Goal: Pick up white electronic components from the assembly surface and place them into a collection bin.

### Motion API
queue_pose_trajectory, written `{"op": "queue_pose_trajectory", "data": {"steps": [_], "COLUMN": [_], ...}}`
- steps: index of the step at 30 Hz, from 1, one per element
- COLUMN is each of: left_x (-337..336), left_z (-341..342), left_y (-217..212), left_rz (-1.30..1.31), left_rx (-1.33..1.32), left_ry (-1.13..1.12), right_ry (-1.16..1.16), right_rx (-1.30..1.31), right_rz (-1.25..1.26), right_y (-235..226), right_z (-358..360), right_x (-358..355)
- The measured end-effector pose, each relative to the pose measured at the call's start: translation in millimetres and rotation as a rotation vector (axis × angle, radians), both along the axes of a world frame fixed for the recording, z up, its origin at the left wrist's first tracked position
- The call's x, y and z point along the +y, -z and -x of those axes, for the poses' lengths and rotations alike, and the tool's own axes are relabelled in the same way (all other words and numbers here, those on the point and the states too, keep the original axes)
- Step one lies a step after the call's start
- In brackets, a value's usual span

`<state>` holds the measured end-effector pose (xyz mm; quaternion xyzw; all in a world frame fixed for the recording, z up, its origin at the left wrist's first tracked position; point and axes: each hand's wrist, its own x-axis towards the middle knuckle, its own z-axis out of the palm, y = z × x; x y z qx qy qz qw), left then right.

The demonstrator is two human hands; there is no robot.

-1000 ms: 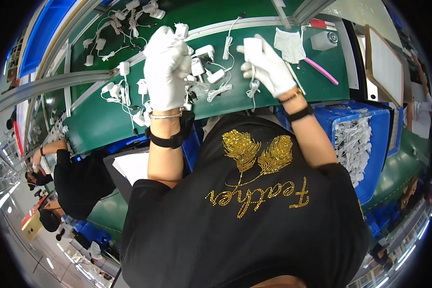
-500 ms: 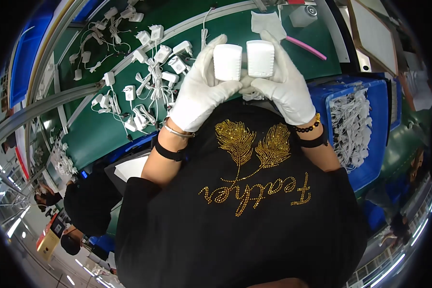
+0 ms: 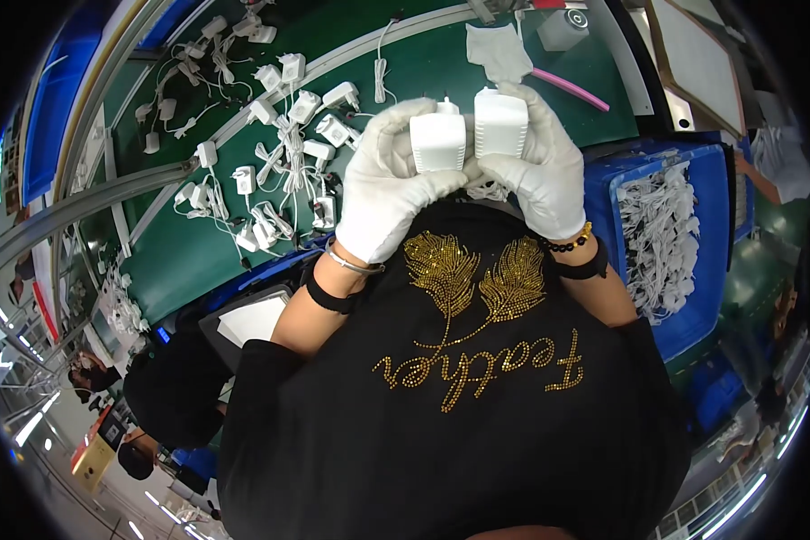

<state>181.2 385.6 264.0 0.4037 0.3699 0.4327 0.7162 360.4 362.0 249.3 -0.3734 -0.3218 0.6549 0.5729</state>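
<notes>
Both my hands wear white gloves and are raised close in front of my chest. My left hand point(image 3: 382, 193) grips a white power adapter point(image 3: 437, 141) by its block. Right beside it, my right hand point(image 3: 538, 175) holds a second white power adapter point(image 3: 500, 122). The two blocks stand side by side, nearly touching, above my black shirt. Their white cords hang tangled below, between my hands.
A green work surface point(image 3: 198, 261) carries several loose white adapters with cords point(image 3: 283, 153). A blue bin point(image 3: 670, 234) full of white corded parts sits to my right. A white cloth point(image 3: 498, 49) and a pink pen point(image 3: 570, 88) lie farther back. Another person sits at lower left.
My hands left the pile on the green surface, each with an adapter, and drew in toward my chest, holding the two blocks side by side.
</notes>
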Motion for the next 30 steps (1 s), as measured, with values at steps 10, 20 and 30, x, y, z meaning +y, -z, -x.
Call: {"op": "queue_pose_trajectory", "data": {"steps": [10, 20, 30], "left_x": [-8, 6, -6], "left_z": [-4, -17, -4], "left_y": [12, 5, 43], "left_rz": [-0.049, -0.526, -0.163], "left_rx": [-0.003, 0.541, 0.391], "left_ry": [-0.050, -0.034, -0.162], "right_ry": [-0.031, -0.155, 0.076], "right_rx": [-0.212, -0.630, -1.812], "right_rz": [-0.104, -0.357, -0.111], "right_y": [0, -1, 133], "right_z": [6, 2, -64], "right_x": [-10, -4, 125]}}
